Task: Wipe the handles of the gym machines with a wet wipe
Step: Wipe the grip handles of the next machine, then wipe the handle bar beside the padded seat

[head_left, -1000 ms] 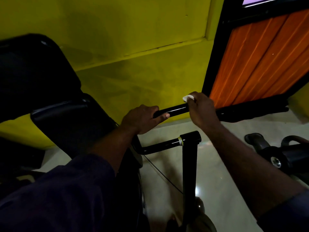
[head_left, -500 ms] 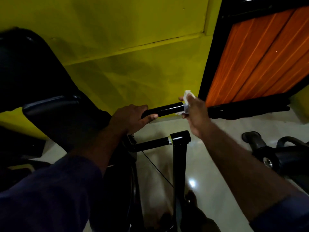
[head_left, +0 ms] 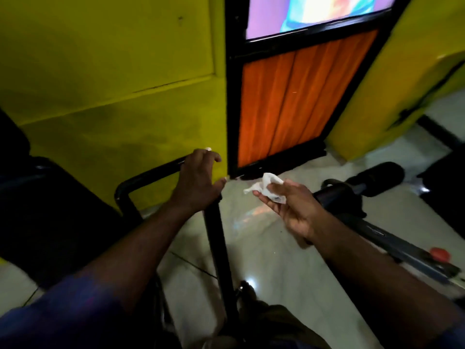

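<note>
**Head view: wipe held clear of the bar, more equipment waiting**

Most of the picture is yellow wall, an orange door panel and pale glossy floor. Against the wall stands the dark machine. It is cut off at the left edge and too deep in shadow to show its parts. Its black handle rises from a bend towards the door.

The left hand lies over the far end of that handle, fingers curled over the top and thumb stretched out to the side. This covers the tip of the handle and its joint with the upright post.

The right hand is palm-up, apart from the bar and just beside the left thumb. It pinches the crumpled wet wipe between thumb and fingers. No wiping is under way, so this looks like a pause between passes or between handles.

Whether this handle is finished cannot be read. The bar shows no clear wet sheen, and its covered end may be untouched.

A second machine lies to the right, blurred, with a padded roller. Its grips cannot be made out, and it probably remains to be done.

A small dark mark on the wipe could be dirt or shadow.
</note>
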`<state>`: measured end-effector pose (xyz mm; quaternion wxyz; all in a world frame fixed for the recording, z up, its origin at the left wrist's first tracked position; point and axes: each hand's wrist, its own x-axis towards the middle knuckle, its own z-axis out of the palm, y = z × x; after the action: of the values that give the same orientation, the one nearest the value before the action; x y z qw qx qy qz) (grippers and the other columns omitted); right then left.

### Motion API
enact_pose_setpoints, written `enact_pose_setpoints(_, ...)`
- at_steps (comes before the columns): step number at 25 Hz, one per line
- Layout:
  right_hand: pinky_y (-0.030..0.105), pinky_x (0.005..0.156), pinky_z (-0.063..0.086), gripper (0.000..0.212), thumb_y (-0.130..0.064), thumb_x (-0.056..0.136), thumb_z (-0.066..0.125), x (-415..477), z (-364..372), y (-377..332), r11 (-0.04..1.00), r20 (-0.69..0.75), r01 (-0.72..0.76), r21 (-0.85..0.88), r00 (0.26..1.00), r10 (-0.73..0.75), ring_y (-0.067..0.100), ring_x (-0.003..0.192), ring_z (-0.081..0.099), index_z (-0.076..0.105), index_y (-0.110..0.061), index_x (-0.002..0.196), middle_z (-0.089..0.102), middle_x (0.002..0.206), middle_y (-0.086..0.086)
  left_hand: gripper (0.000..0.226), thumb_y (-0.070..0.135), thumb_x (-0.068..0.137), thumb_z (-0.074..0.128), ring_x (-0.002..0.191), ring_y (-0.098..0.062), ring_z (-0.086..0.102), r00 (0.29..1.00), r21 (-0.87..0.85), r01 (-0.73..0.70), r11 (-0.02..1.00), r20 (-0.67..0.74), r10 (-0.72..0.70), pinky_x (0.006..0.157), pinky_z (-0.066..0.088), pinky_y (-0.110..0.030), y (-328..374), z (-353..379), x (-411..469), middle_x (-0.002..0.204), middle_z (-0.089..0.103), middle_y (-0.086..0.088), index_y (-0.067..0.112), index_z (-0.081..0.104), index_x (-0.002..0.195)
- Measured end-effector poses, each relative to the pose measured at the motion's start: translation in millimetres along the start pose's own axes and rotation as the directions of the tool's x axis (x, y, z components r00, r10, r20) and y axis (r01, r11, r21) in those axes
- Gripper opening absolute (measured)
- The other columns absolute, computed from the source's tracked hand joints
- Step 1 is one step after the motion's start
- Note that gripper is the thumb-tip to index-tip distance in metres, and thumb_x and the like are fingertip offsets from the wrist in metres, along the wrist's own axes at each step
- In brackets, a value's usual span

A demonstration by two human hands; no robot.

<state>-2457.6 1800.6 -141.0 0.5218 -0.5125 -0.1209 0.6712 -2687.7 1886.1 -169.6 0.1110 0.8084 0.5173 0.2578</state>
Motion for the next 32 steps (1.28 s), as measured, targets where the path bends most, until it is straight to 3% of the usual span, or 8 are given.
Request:
enact_pose_setpoints(3,0.030,0.073,0.064,0.024,-0.012,0.103,0.058,-58.6,-50.2,-6.5,0.989,-0.120,0.137,-0.054,0.983,-0.143,0.022,0.094,0.077,0.068,-0.009,0.124,0.077,0.112,0.013,0.042,0.047,0.077,0.063,0.108,-0.031,0.058,0.982,-0.155,-0.114,0.981,0.133,0.135,0.095,0.048,-0.042,62.6,36.7,9.4,0.113,0.059,-0.006,0.019,0.065,0.109)
enact_pose_setpoints(5,0.032,0.076,0.060,0.023,-0.018,0.104,0.057,-100.4,-91.9,-8.8,0.974,-0.229,0.209,-0.088,0.947,-0.224,0.019,0.088,0.075,0.070,-0.015,0.122,0.079,0.105,0.008,0.035,0.044,0.081,0.068,0.106,-0.026,0.060,0.934,-0.262,-0.213,0.941,0.227,0.275,0.095,0.051,-0.042,114.5,63.4,14.8,0.111,0.060,-0.004,0.021,0.065,0.107)
enact_pose_setpoints(9,0.041,0.088,0.058,0.030,-0.029,0.099,0.066,-183.1,-185.9,-3.9,0.940,-0.446,0.341,0.010,0.843,-0.301,0.029,0.108,0.072,0.069,-0.021,0.127,0.076,0.119,0.009,0.036,0.049,0.083,0.066,0.098,-0.023,0.061,0.752,-0.392,-0.406,0.826,0.370,0.545,0.090,0.052,-0.039,235.4,107.8,11.6,0.108,0.059,-0.003,0.020,0.067,0.104)
enact_pose_setpoints(12,0.036,0.075,0.063,0.030,-0.011,0.095,0.068,-238.5,-242.8,3.2,0.872,-0.613,0.484,0.074,0.712,-0.343,0.028,0.095,0.073,0.068,-0.011,0.124,0.077,0.112,0.012,0.041,0.054,0.084,0.065,0.104,-0.025,0.059,0.594,-0.433,-0.522,0.735,0.434,0.677,0.093,0.049,-0.038,316.7,133.7,0.1,0.107,0.060,-0.003,0.020,0.067,0.106)
enact_pose_setpoints(14,0.039,0.086,0.059,0.035,-0.004,0.092,0.070,-279.9,-287.3,12.2,0.830,-0.706,0.553,0.073,0.617,-0.348,0.030,0.097,0.071,0.066,-0.006,0.127,0.076,0.112,0.015,0.045,0.053,0.084,0.068,0.105,-0.025,0.058,0.469,-0.462,-0.581,0.670,0.482,0.740,0.092,0.049,-0.038,377.0,150.6,-15.5,0.108,0.061,-0.005,0.016,0.068,0.110)
enact_pose_setpoints(25,0.039,0.079,0.063,0.014,-0.009,0.101,0.056,-458.2,-498.5,26.4,0.652,-0.911,0.748,0.122,0.345,-0.225,0.021,0.078,0.076,0.069,-0.005,0.099,0.076,0.096,0.016,0.057,0.068,0.080,0.051,0.107,-0.020,0.058,0.039,-0.596,-0.700,0.394,0.519,0.854,0.094,0.049,-0.038,666.8,264.8,-112.4,0.111,0.059,0.000,0.023,0.065,0.113)
enact_pose_setpoints(29,0.025,0.072,0.063,0.017,-0.008,0.090,0.060,-488.6,-535.6,17.3,0.446,-0.891,0.869,0.214,0.361,-0.276,0.016,0.081,0.075,0.071,-0.004,0.103,0.075,0.100,0.012,0.057,0.064,0.083,0.052,0.106,-0.021,0.058,-0.128,-0.668,-0.699,0.254,0.467,0.875,0.095,0.049,-0.039,734.1,298.9,-132.9,0.108,0.065,-0.003,0.016,0.068,0.110)
enact_pose_setpoints(32,0.019,0.065,0.054,0.013,0.007,0.093,0.054,-486.0,-565.8,21.6,0.502,-0.901,0.854,0.137,0.318,-0.295,0.017,0.071,0.063,0.063,-0.001,0.099,0.060,0.100,0.020,0.052,0.063,0.081,0.055,0.101,-0.019,0.062,-0.232,-0.710,-0.672,0.212,0.474,0.849,0.093,0.053,-0.040,774.7,341.9,-140.0,0.106,0.066,-0.001,0.019,0.070,0.106)
